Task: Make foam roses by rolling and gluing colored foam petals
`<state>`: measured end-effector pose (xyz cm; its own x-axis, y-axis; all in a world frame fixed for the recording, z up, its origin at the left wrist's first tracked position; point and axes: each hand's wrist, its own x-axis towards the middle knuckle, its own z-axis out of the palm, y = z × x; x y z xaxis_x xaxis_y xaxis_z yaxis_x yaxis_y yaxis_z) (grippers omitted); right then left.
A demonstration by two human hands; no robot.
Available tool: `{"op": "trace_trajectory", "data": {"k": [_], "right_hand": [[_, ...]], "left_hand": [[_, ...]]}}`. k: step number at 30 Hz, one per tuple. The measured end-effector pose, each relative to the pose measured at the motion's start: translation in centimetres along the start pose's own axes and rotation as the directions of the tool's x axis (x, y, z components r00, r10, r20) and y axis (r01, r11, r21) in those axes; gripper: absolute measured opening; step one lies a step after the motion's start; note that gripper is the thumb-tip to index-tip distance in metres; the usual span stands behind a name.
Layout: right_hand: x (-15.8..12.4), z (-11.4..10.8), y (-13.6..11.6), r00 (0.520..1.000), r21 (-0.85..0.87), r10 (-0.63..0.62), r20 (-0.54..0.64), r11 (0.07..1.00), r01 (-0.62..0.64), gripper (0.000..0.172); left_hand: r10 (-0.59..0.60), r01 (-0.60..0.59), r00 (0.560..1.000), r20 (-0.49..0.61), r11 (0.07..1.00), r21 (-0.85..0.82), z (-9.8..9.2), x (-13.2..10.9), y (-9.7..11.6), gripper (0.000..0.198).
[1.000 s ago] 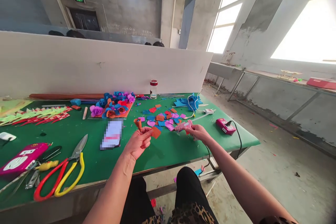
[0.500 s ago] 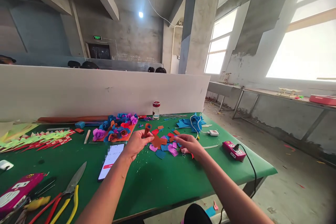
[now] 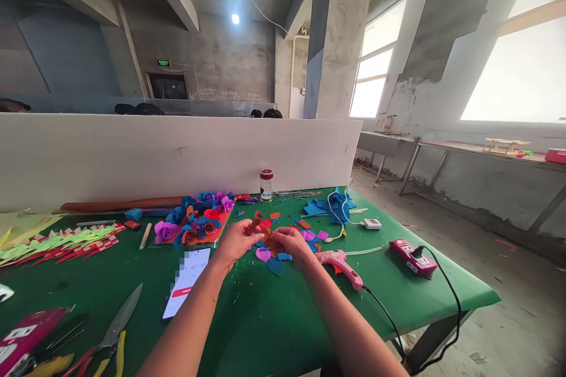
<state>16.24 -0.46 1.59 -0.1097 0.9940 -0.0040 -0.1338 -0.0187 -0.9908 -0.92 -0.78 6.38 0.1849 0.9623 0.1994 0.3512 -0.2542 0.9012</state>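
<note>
My left hand (image 3: 236, 244) is closed in a pinch on a rolled brown paper flower piece (image 3: 255, 221) above the table. My right hand (image 3: 295, 244) is close beside it, its fingers pressed together on brown paper (image 3: 272, 241) between the two hands. Both sets of fingertips partly hide the paper. Loose cut petals in blue, red, orange and purple lie beneath and around the hands, among them a blue petal (image 3: 275, 267) and a purple petal (image 3: 263, 254). A pink glue gun (image 3: 338, 260) rests just right of my right hand.
Finished paper flowers (image 3: 206, 218) lie on the left, behind a phone (image 3: 188, 280). Large shears (image 3: 119, 318) lie near the front left. A lidded glass jar (image 3: 266, 187) stands against the white partition (image 3: 212, 153). A pink power strip (image 3: 412, 258) and cords occupy the right side.
My right hand has moved left, up to my left hand, and now grips the brown paper. The glue gun shows fully. The view has shifted slightly.
</note>
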Motion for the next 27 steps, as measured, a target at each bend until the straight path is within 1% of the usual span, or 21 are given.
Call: {"op": "trace_trajectory", "data": {"k": [1, 3, 4, 6, 8, 11, 13, 17, 18, 20, 22, 24, 27], "right_hand": [[0.4, 0.1, 0.3, 0.998, 0.052, -0.017, -0.064, 0.998, 0.020, 0.020], [1.1, 0.2, 1.0, 0.981, 0.146, -0.038, -0.192, 0.987, 0.067, 0.020], [1.3, 0.1, 1.3, 0.971, 0.184, -0.040, -0.234, 0.979, 0.084, 0.020], [1.6, -0.2, 1.9, 0.961, 0.231, -0.040, -0.275, 0.967, 0.106, 0.019], [1.7, -0.6, 2.3, 0.956, 0.254, -0.042, -0.289, 0.960, 0.119, 0.018], [1.5, -1.0, 2.6, 0.956, 0.303, -0.027, -0.293, 0.945, 0.120, 0.016], [1.3, -1.0, 2.6, 0.958, 0.341, -0.008, -0.288, 0.934, 0.110, 0.016], [0.9, -0.5, 2.4, 0.958, 0.349, -0.008, -0.288, 0.930, 0.113, 0.014], [0.8, -0.4, 2.3, 0.958, 0.343, -0.008, -0.288, 0.933, 0.111, 0.014], [0.6, -0.2, 2.1, 0.958, 0.340, -0.009, -0.287, 0.934, 0.111, 0.015], [0.5, -0.2, 2.0, 0.958, 0.349, -0.017, -0.285, 0.929, 0.121, 0.016], [0.4, -0.1, 1.9, 0.955, 0.366, -0.026, -0.296, 0.920, 0.138, 0.016], [0.3, 0.0, 1.7, 0.943, 0.392, -0.030, -0.330, 0.905, 0.166, 0.015]], "left_hand": [[-0.029, 0.028, 0.998, -0.051, 0.999, -0.027, 0.2, 0.2, -0.6, 0.029], [-0.087, 0.074, 0.989, -0.119, 0.991, -0.108, 0.6, 0.5, -2.0, 0.031], [-0.112, 0.093, 0.986, -0.121, 0.985, -0.147, 0.8, 0.6, -2.6, 0.030], [-0.129, 0.105, 0.986, -0.109, 0.973, -0.205, 1.3, 0.6, -3.5, 0.028], [-0.106, 0.078, 0.989, -0.099, 0.964, -0.255, 1.7, 0.5, -3.9, 0.028], [-0.065, 0.030, 0.994, -0.089, 0.936, -0.350, 2.1, 0.1, -3.5, 0.031], [-0.087, 0.053, 0.994, -0.059, 0.904, -0.425, 2.4, -0.2, -3.0, 0.034], [-0.175, 0.156, 0.984, 0.015, 0.830, -0.535, 2.8, -0.7, -2.4, 0.041], [-0.194, 0.170, 0.981, 0.015, 0.817, -0.552, 2.8, -0.8, -2.4, 0.042], [-0.223, 0.173, 0.975, -0.021, 0.809, -0.562, 2.9, -0.7, -2.7, 0.042], [-0.233, 0.155, 0.969, -0.080, 0.828, -0.539, 2.9, -0.5, -3.2, 0.042], [-0.229, 0.139, 0.966, -0.116, 0.845, -0.516, 2.9, -0.3, -3.6, 0.040], [-0.230, 0.142, 0.969, -0.093, 0.822, -0.551, 3.0, -0.2, -3.9, 0.039]]}}
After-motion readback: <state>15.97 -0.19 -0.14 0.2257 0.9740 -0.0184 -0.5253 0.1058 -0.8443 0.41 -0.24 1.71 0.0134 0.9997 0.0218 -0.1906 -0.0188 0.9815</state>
